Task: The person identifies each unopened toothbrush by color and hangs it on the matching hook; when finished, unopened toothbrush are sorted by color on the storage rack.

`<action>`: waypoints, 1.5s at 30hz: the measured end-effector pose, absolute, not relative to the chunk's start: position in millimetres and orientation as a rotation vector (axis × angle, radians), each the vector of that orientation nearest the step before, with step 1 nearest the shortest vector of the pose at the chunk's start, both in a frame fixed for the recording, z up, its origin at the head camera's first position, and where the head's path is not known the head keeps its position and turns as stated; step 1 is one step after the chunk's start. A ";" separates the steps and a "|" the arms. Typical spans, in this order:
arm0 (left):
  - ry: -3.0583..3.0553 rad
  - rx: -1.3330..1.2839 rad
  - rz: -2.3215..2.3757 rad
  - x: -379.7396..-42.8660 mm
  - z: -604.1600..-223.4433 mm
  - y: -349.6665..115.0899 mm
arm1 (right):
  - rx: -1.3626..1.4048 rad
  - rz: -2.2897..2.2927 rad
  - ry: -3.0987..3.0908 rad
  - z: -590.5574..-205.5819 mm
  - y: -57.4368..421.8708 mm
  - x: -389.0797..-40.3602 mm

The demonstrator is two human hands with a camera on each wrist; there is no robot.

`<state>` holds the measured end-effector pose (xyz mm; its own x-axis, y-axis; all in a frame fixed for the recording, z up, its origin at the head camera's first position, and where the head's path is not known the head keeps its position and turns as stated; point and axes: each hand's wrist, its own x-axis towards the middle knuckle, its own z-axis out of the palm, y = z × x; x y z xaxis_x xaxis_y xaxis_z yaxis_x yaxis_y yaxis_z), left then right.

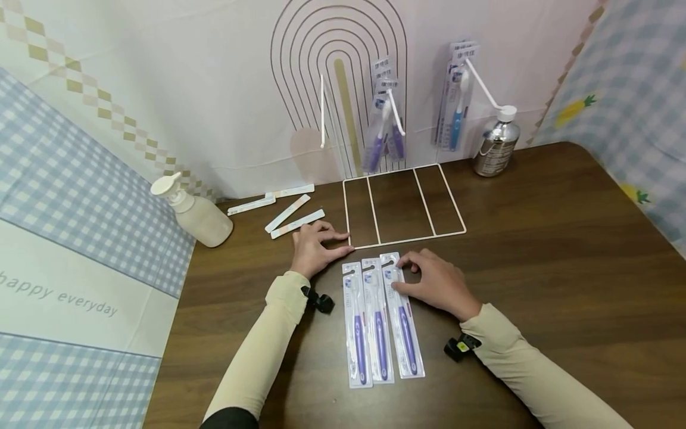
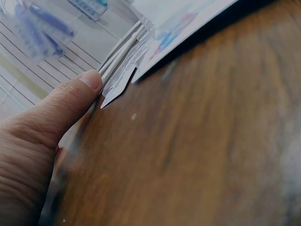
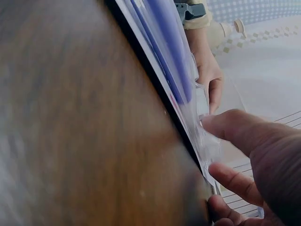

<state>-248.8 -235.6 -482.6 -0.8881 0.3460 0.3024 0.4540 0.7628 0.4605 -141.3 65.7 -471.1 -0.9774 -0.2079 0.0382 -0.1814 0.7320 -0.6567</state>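
Note:
Three packaged purple toothbrushes lie side by side in front of me: a left pack [image 1: 358, 333], a middle pack [image 1: 380, 333] and a right pack [image 1: 407, 333] that leans slightly. My right hand [image 1: 436, 283] is over the upper end of the right pack, thumb and index finger spread apart; in the right wrist view the thumb [image 3: 221, 123] rests at its clear blister. My left hand [image 1: 315, 247] is at the near left corner of a white wire frame [image 1: 407, 241], thumb and index finger parted beside it. In the left wrist view only the thumb [image 2: 77, 92] shows.
Several narrow printed strips [image 1: 297, 223] lie behind my left hand. A pump bottle [image 1: 203, 220] stands left, a silver bottle [image 1: 497, 146] at back right. White hooks stick out from the wall: one bare hook [image 1: 322, 110], others with purple toothbrush packs [image 1: 383, 128] and blue ones [image 1: 455, 113].

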 end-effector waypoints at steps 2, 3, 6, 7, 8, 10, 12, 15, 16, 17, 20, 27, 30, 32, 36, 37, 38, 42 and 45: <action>-2.754 -0.635 -0.799 -249.1 -482.0 -235.5 | -0.318 -1.087 2.895 -470.8 65.3 -141.4; -2.753 -0.634 -0.799 -249.1 -482.0 -235.7 | -0.319 -1.089 2.898 -470.8 65.1 -141.4; -2.752 -0.633 -0.797 -249.3 -482.6 -236.2 | -0.307 -1.096 2.903 -471.6 65.0 -140.8; -2.753 -0.632 -0.793 -249.5 -483.3 -236.6 | -0.304 -1.103 2.906 -472.1 65.1 -140.7; -2.753 -0.631 -0.791 -249.6 -483.8 -236.7 | -0.299 -1.111 2.905 -472.8 65.3 -140.5; -2.763 -0.627 -0.790 -249.6 -484.0 -236.9 | -0.292 -1.127 2.911 -474.1 65.5 -140.3; -2.768 -0.624 -0.790 -249.4 -484.1 -236.8 | -0.289 -1.148 2.917 -475.4 65.8 -140.1; -2.767 -0.626 -0.795 -248.2 -483.3 -235.7 | -0.290 -1.194 2.922 -477.0 66.2 -140.1; -2.762 -0.626 -0.798 -247.8 -483.4 -235.8 | -0.296 -1.214 2.919 -477.1 66.4 -140.5; -2.759 -0.626 -0.800 -247.4 -483.4 -235.7 | -0.304 -1.246 2.910 -477.2 67.0 -141.1; -2.763 -0.623 -0.802 -246.5 -483.5 -235.5 | -0.314 -1.389 2.850 -475.9 70.2 -144.2; -2.760 -0.621 -0.805 -247.2 -483.3 -235.3 | -0.332 -1.570 2.799 -456.2 84.4 -154.7; -2.746 -0.632 -0.801 -247.3 -482.4 -235.3 | -0.369 -1.598 2.860 -440.1 90.7 -160.4; -2.743 -0.636 -0.795 -247.2 -482.6 -234.7 | -0.396 -1.610 2.914 -427.4 95.7 -163.6; -2.748 -0.637 -0.793 -246.6 -482.8 -234.4 | -0.490 -1.574 3.071 -397.8 106.1 -169.9; -2.753 -0.634 -0.793 -246.6 -482.7 -234.3 | -0.515 -1.556 3.119 -389.8 108.3 -171.4; -2.758 -0.632 -0.795 -246.4 -482.6 -234.4 | -0.539 -1.547 3.160 -381.8 110.4 -172.6; -2.757 -0.632 -0.796 -246.8 -483.0 -234.7 | -0.646 -1.579 3.290 -350.2 115.7 -176.6; -2.744 -0.633 -0.796 -247.2 -483.6 -234.9 | -0.738 -1.639 3.340 -330.7 117.4 -179.7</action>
